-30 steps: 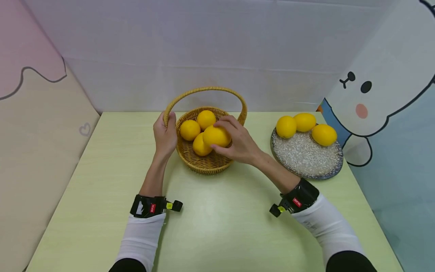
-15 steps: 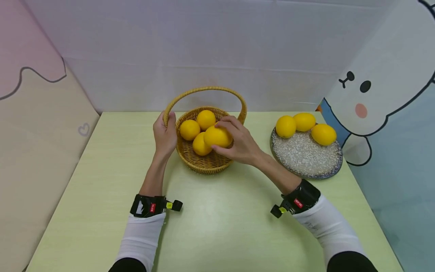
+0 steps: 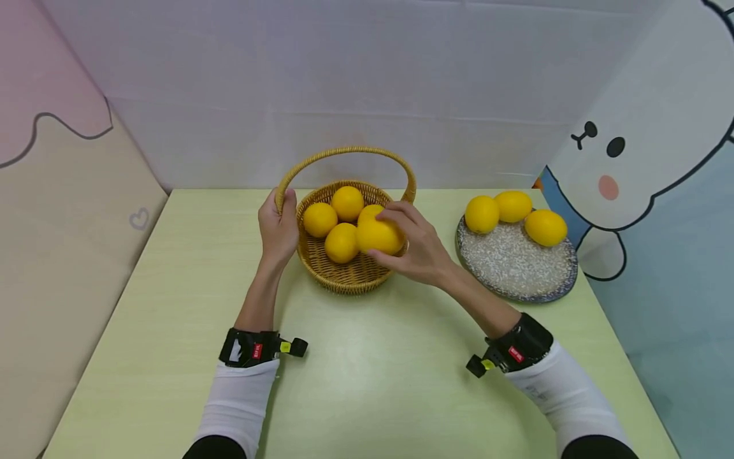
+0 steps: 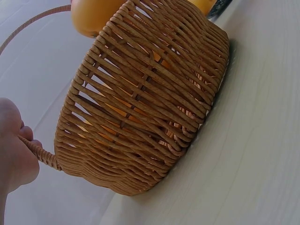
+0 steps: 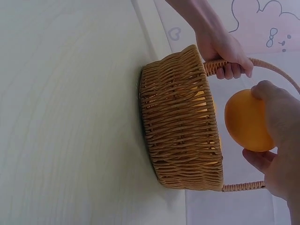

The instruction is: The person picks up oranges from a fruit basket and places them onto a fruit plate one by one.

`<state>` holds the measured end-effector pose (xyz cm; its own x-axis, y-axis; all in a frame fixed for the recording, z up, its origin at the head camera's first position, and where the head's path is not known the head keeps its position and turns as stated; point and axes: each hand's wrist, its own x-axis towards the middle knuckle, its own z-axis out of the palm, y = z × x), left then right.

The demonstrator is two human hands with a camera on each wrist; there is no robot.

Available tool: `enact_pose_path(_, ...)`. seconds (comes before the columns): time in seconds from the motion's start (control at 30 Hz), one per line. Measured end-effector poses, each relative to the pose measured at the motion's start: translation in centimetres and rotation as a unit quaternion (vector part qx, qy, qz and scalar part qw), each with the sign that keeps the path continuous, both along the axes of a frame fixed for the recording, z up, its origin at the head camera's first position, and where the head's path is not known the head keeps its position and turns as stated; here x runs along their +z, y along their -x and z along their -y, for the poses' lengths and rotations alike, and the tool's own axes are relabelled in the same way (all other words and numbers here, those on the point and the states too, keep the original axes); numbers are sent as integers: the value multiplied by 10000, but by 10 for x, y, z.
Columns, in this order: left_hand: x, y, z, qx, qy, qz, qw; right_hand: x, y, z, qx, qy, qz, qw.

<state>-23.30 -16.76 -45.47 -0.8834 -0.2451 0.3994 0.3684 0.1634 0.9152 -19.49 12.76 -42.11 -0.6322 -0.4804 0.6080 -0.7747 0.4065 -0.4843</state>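
A round wicker basket [image 3: 344,275] [image 4: 145,108] [image 5: 180,122] with an arched handle stands at the back middle of the pale green table [image 3: 367,376]. My left hand [image 3: 278,228] [image 5: 225,49] grips the handle's left base. My right hand [image 3: 415,245] [image 5: 276,150] holds a yellow lemon [image 3: 378,236] [image 5: 247,120] just above the basket's right rim. Inside the basket lie several more lemons, among them one at the left [image 3: 319,218], one at the back [image 3: 348,202] and one in front [image 3: 341,243].
A speckled grey plate [image 3: 516,264] to the right of the basket carries three lemons [image 3: 514,205] along its far edge. White and cartoon-printed panels wall the table at the back and on both sides. Bare tabletop lies between my forearms.
My right hand has lifted the lemon out from among the others and drawn it right, over the basket's right rim. The left hand has stayed on the handle.
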Motion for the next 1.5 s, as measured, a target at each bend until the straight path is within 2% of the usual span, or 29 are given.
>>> enact_pose_path(0.4, 1, -1, 0, -48, -78, 42, 9999, -3, -6, -22, -189, 57, -145, 9997)
enact_pose_path(0.7, 0, 0, 0, -32, -73, -4, 10000, -6, -11, -42, -499, 101, 2, 9987)
enact_pose_path(1.0, -1, 0, -1, -25, -102, 26, 9999, -6, -12, -66, -804, 130, -112, 9966)
enact_pose_path(1.3, -1, 1, 0, -20, -95, 0, 10000, -9, -17, -97, -1373, 132, 99, 9904)
enact_pose_path(1.5, -1, 1, 0, -54, -105, 35, 9999, -14, -22, -122, -1834, 161, 222, 9827)
